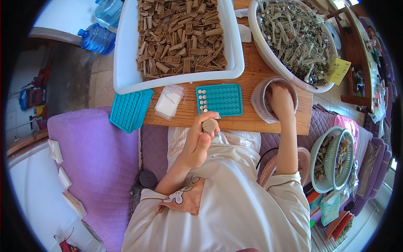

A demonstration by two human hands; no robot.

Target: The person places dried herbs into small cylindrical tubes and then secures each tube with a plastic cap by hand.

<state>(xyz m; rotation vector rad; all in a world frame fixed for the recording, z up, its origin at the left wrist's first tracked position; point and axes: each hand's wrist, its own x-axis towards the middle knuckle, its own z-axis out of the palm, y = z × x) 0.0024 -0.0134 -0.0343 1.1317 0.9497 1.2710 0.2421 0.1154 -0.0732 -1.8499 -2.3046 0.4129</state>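
Note:
In my left hand (197,149) is a small brown cylindrical plastic piece (209,126), its round end with a slit facing up, pinched between thumb and fingers. My right hand (280,100) reaches down into a round translucent tub (261,107) at the table's right; its fingers are hidden inside. Just beyond my left hand lies a teal dimpled tray (222,100). Small pale discs (202,97) fill some of the dimples along its left side.
A white bin (178,80) of brown plastic pieces and a round basin (275,65) of small clear packets occupy the far side. Stacked teal trays (131,110) and clear plastic bags (169,102) lie on the wooden table (191,90). Green baskets (323,180) stand right.

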